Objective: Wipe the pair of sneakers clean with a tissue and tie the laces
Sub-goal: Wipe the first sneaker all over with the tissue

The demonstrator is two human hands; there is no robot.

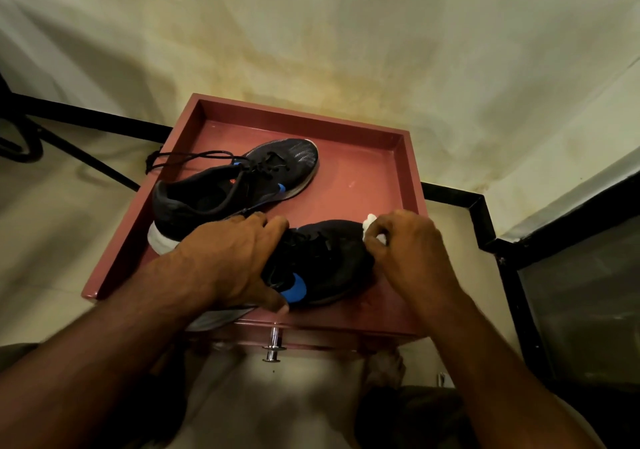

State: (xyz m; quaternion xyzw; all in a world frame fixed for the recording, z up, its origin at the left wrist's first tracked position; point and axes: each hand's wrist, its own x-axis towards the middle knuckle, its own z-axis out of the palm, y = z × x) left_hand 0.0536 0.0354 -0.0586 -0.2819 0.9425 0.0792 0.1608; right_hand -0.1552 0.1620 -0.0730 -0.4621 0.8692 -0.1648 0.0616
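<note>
Left hand [228, 261] grips the near sneaker [322, 258] across its middle; right hand [408, 248] pinches a white tissue [372, 229] against its toe. The other sneaker [239, 182] lies just behind, both on the red counter [363, 171].

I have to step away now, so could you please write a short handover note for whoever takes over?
Left hand grips the near sneaker at its middle, steadying it on the red tray.
Right hand pinches the tissue against that sneaker's toe; wiping is under way.
Far sneaker lies behind, laces loose over the tray's left rim.
Left: finish wiping, check the far sneaker, tie both.
</note>
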